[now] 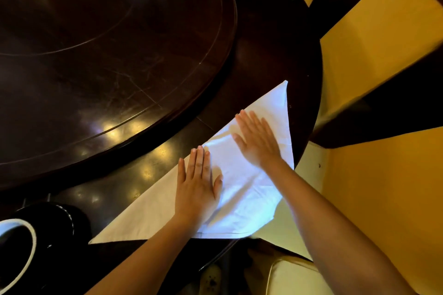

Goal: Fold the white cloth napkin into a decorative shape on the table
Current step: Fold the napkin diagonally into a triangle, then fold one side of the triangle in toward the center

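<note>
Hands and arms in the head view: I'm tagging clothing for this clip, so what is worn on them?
Nothing visible. The left hand and right hand are bare, with no gloves, rings or watch showing. Both forearms are uncovered as far as the bottom edge of the picture, so no sleeve appears. Fingernails look short and unpainted.

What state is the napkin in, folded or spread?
Folded into a triangle: the napkin lies flat on the table, left hand and right hand pressing it.
</note>
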The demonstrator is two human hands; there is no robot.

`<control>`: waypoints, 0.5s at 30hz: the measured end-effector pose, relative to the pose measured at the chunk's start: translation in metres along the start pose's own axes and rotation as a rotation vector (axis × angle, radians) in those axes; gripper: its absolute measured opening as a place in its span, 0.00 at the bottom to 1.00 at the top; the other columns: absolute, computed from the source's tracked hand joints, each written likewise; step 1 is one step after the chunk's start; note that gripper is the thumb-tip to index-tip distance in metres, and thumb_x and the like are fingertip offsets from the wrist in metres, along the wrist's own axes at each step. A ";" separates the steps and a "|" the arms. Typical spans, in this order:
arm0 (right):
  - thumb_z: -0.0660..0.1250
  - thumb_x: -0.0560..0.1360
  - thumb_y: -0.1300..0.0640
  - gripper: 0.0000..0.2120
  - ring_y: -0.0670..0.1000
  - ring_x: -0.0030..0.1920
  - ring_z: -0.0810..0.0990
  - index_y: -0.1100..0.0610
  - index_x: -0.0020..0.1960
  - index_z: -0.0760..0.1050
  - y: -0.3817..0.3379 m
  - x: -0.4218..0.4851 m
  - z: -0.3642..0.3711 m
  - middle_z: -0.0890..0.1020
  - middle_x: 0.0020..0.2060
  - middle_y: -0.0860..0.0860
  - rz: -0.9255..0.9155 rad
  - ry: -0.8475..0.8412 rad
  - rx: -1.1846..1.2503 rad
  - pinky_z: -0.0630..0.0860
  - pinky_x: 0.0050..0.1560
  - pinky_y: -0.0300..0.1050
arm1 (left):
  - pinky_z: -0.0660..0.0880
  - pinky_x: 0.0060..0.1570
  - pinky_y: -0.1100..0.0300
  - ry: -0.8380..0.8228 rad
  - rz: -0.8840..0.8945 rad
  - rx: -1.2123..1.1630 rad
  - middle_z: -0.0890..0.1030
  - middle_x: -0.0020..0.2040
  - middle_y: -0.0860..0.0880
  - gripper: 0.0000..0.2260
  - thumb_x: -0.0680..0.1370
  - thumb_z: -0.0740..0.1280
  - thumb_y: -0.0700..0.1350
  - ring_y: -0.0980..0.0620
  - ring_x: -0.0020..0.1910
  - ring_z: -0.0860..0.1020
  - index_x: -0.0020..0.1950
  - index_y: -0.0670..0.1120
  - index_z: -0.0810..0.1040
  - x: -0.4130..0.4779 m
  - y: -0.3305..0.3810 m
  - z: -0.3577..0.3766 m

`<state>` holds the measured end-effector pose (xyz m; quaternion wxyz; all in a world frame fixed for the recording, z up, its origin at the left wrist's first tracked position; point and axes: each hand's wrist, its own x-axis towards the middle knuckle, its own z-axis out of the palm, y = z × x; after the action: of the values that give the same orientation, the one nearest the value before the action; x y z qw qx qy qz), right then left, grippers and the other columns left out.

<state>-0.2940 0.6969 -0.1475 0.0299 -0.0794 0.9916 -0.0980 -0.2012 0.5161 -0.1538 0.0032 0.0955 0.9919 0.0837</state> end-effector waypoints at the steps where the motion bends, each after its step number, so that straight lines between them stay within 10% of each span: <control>1: 0.39 0.75 0.40 0.32 0.52 0.76 0.51 0.53 0.75 0.51 0.008 0.008 -0.002 0.55 0.76 0.50 0.023 0.011 -0.003 0.46 0.74 0.51 | 0.42 0.72 0.49 0.007 0.001 0.000 0.59 0.75 0.43 0.29 0.77 0.50 0.56 0.50 0.74 0.50 0.73 0.40 0.58 0.000 0.000 0.000; 15: 0.40 0.80 0.45 0.26 0.49 0.76 0.41 0.52 0.75 0.42 0.060 0.062 -0.029 0.44 0.77 0.47 0.191 -0.103 -0.102 0.42 0.76 0.51 | 0.47 0.71 0.49 -0.002 0.084 -0.031 0.62 0.74 0.44 0.28 0.78 0.48 0.57 0.50 0.74 0.53 0.73 0.42 0.59 0.012 -0.018 -0.004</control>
<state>-0.3663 0.7500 -0.1342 0.0857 0.0091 0.9955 -0.0401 -0.2162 0.5002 -0.1529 0.0025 0.1370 0.9856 0.0992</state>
